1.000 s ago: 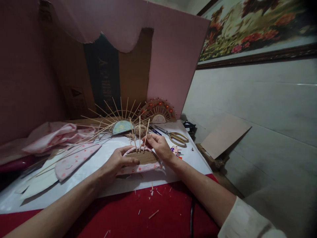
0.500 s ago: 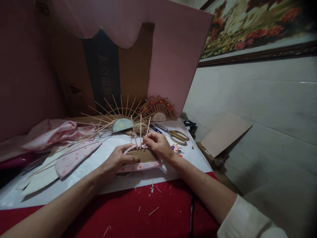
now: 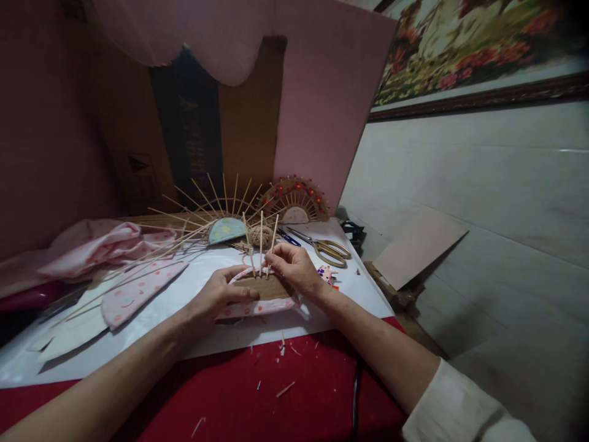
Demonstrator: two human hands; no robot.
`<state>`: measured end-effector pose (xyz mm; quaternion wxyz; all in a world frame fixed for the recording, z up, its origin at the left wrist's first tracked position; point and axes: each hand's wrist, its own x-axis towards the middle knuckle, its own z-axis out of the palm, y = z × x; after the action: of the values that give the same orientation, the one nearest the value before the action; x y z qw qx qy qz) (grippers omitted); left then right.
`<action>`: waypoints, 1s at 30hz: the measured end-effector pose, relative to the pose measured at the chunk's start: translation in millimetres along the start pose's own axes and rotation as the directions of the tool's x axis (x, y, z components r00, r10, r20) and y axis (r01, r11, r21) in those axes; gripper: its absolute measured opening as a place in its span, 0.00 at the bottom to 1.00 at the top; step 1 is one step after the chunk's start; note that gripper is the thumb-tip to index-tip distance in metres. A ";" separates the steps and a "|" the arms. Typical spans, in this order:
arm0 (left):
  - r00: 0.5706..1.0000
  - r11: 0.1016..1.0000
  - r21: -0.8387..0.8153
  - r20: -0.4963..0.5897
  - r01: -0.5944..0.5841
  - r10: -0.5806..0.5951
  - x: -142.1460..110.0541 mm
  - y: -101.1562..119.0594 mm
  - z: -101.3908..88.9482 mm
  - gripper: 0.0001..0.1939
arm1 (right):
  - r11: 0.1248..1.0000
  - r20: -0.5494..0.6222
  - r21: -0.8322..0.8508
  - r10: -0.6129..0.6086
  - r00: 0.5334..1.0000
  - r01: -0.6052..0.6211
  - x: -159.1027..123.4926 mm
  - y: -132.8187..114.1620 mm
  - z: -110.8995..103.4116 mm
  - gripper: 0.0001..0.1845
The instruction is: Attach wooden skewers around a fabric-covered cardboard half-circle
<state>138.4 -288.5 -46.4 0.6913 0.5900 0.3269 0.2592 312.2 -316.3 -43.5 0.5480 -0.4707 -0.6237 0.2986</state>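
Observation:
A half-round piece of cardboard (image 3: 262, 286), its edge wrapped in pink dotted fabric (image 3: 257, 308), lies before me with three thin wooden sticks (image 3: 261, 242) standing up from its curved side. My left hand (image 3: 229, 291) grips the left end of this cardboard, thumb across its face. At the rightmost stick, my right hand (image 3: 289, 267) pinches low down with thumb and forefinger, close to the fabric edge. Behind the hands, a pale green patterned half-round (image 3: 227, 229) bears several fanned-out sticks, and a ball of twine (image 3: 261, 237) sits beside it.
Gold-handled scissors (image 3: 330, 250) lie right of my hands. A finished-looking fan with red flowers (image 3: 294, 202) leans at the back. Left are a pink dotted half-round (image 3: 140, 291), crumpled pink fabric (image 3: 110, 242) and loose sticks. Scraps dot the red cloth (image 3: 257, 393); a cardboard box (image 3: 248, 123) stands behind.
Both hands keep their hold on the cardboard and the stick. The camera view has shifted slightly; otherwise little differs.

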 end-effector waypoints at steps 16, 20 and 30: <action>1.000 1.000 0.004 -0.009 0.004 -0.003 -0.2 0.1 0.4 0.24 | 0.999 -0.003 -0.042 -0.013 1.000 0.013 0.9 6.0 0.0 0.10; 1.000 1.000 0.009 -0.020 0.020 -0.020 -0.6 1.2 0.8 0.23 | 0.999 -0.005 -0.034 -0.010 1.000 0.010 0.4 5.4 0.1 0.11; 1.000 1.000 -0.002 -0.017 -0.002 0.002 -2.3 2.6 2.6 0.22 | 0.992 -0.001 0.112 0.055 0.999 -0.054 1.3 1.3 1.7 0.16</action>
<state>139.0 -291.4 -43.3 0.6888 0.5874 0.3318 0.2653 311.0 -314.4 -44.5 0.5665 -0.4566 -0.5918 0.3470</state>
